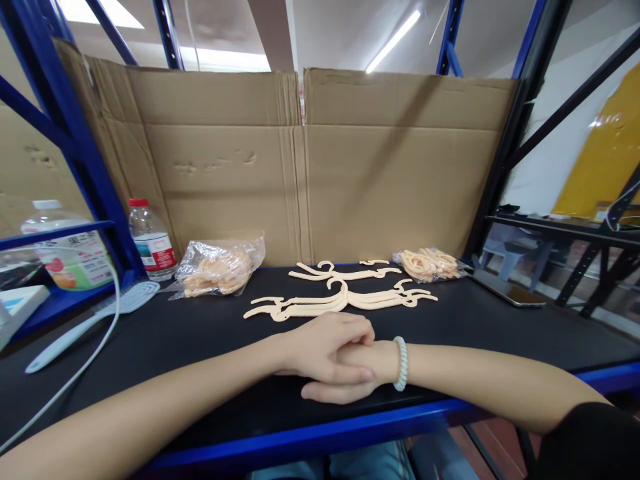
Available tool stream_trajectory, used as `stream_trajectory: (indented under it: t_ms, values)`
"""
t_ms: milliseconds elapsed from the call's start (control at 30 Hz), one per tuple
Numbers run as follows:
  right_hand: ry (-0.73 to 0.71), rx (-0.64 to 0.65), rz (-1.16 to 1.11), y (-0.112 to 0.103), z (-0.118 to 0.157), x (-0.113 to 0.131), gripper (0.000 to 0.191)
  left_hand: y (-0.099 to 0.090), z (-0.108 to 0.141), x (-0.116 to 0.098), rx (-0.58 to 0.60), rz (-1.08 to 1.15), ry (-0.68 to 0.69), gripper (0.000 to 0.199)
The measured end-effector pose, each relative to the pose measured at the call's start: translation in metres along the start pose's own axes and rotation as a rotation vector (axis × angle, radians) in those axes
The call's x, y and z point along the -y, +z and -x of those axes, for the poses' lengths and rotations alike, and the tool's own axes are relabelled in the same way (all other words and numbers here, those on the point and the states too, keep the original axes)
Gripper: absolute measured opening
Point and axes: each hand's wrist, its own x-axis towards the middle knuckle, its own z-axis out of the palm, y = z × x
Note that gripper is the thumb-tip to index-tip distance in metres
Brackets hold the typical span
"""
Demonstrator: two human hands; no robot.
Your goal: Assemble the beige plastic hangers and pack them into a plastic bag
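My left hand lies on top of my right hand, its fingers curled round the back of it near the wrist. My right hand rests beneath on the black table, its thumb stretched to the left and its other fingers mostly hidden. Just beyond my hands lie cream folding hangers with curved hooks and hinged arms. Behind them is another cream hanger. A clear bag of cream hanger parts sits to the left, and a second clear bag to the right.
Cardboard panels stand behind the black table. Leftward are a red-capped bottle, a larger jug, a pale brush and a white cable. A phone-like slab lies far right. Blue rails frame the table.
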Motion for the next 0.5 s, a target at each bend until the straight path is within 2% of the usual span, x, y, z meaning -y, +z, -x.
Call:
stream_trajectory:
  t_ms: [100, 233, 300, 367, 400, 433, 500]
  values:
    - [-0.160, 0.135, -0.111, -0.010, -0.009, 0.006, 0.048, 0.000, 0.009, 0.008, -0.035, 0.017, -0.039, 0.026]
    - [-0.106, 0.238, -0.227, -0.022, -0.013, 0.002, 0.045, 0.005, 0.026, 0.019, -0.162, 0.092, -0.192, 0.028]
    - [-0.112, 0.293, -0.375, -0.037, -0.013, -0.006, 0.036, 0.007, 0.035, 0.023, -0.261, 0.123, -0.267, 0.034]
    - [-0.062, 0.322, -0.495, -0.059, -0.014, -0.022, 0.025, 0.010, 0.040, 0.024, -0.276, 0.098, -0.277, 0.038]
    - [0.025, 0.290, -0.501, -0.072, -0.013, -0.035, 0.026, 0.011, 0.041, 0.024, -0.243, 0.050, -0.263, 0.036]
    - [0.122, 0.198, -0.453, -0.085, -0.013, -0.050, 0.029, 0.012, 0.041, 0.023, -0.190, -0.016, -0.242, 0.033]
    - [0.308, -0.070, -0.233, -0.107, -0.009, -0.086, 0.030, 0.014, 0.040, 0.021, -0.087, -0.163, -0.195, 0.026]
